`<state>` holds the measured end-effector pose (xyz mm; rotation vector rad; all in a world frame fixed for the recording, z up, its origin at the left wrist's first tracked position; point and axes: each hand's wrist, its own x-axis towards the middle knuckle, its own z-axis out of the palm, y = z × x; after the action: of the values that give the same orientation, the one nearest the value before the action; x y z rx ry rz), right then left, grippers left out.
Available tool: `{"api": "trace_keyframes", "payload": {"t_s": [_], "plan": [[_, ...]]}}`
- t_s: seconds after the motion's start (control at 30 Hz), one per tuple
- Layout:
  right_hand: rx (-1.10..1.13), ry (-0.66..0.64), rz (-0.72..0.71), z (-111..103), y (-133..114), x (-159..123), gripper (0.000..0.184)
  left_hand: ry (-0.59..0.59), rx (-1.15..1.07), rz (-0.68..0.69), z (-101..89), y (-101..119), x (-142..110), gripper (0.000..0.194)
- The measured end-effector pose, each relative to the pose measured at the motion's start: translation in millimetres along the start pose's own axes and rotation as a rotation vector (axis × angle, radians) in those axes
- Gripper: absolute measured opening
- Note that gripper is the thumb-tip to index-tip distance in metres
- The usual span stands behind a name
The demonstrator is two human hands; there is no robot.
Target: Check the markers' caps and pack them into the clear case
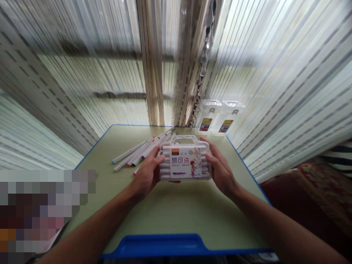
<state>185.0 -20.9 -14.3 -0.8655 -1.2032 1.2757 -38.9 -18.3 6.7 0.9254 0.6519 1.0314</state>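
Between my two hands is a clear plastic marker case with a carry handle on top and a printed label facing me. White markers show inside it, lying sideways. My left hand grips the case's left side, thumb on the front edge. On the opposite side my right hand holds it the same way, with the other fingers mostly behind. The case is upright, held over the table. Behind my left hand lie several loose white markers with coloured ends, in an untidy heap.
Two translucent boxes with handles and yellow-and-blue labels stand at the table's back right corner. Striped curtains hang close behind the table. A blue tray ledge runs along the near edge. Patterned fabric lies to the right.
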Motion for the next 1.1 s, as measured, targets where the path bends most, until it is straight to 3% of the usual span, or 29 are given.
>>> {"api": "trace_keyframes", "payload": {"t_s": [0.53, 0.8, 1.1], "plan": [[0.03, 0.03, 0.037, 2.0, -1.9, 1.4, 0.053, -0.001, -0.039, -0.006, -0.8, -1.9, 1.4, 0.029], [-0.08, 0.043, 0.089, 5.4, -6.8, -2.9, 0.061, -0.013, -0.027, -0.032, -1.4, -2.1, 0.3, 0.028], [-0.011, 0.062, 0.085, 6.5, -3.6, -0.5, 0.062, -0.028, -0.005, -0.031, 1.3, 0.0, -1.7, 0.028]]}}
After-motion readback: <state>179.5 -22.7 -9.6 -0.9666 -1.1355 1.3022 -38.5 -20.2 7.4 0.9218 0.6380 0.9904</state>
